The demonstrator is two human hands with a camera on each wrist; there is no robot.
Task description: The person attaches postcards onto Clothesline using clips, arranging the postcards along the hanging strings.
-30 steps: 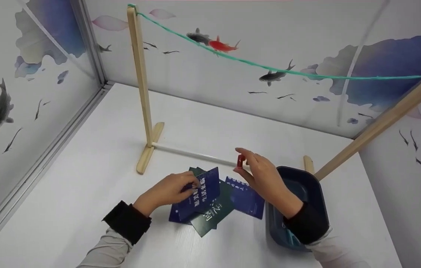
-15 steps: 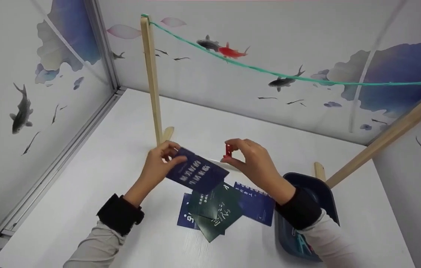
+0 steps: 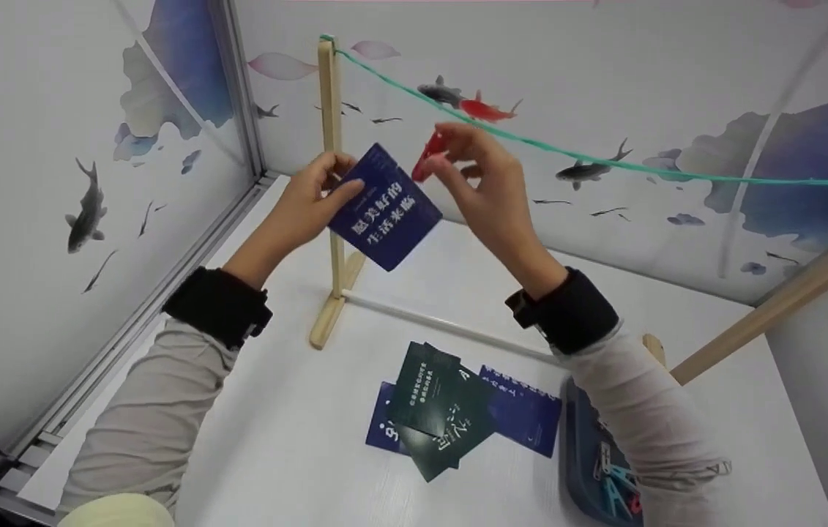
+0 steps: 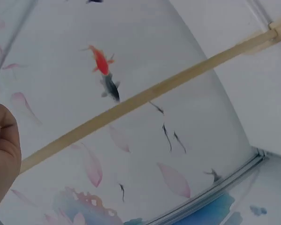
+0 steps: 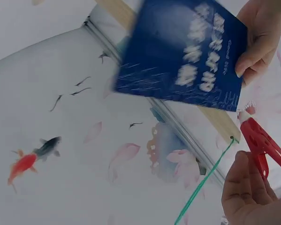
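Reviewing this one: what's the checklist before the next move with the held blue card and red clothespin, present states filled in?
1. Blue card secure in the left hand: ok, gripped along one edge.
2. Red clothespin in the right hand: ok, held between thumb and fingers.
3. Card against the green cord: not ok, a gap shows in the head and right wrist views.
4. Clothespin jaws open: cannot tell.
5. Cord fastened at both ends: cannot tell; one end meets a wooden post, the other is out of view.
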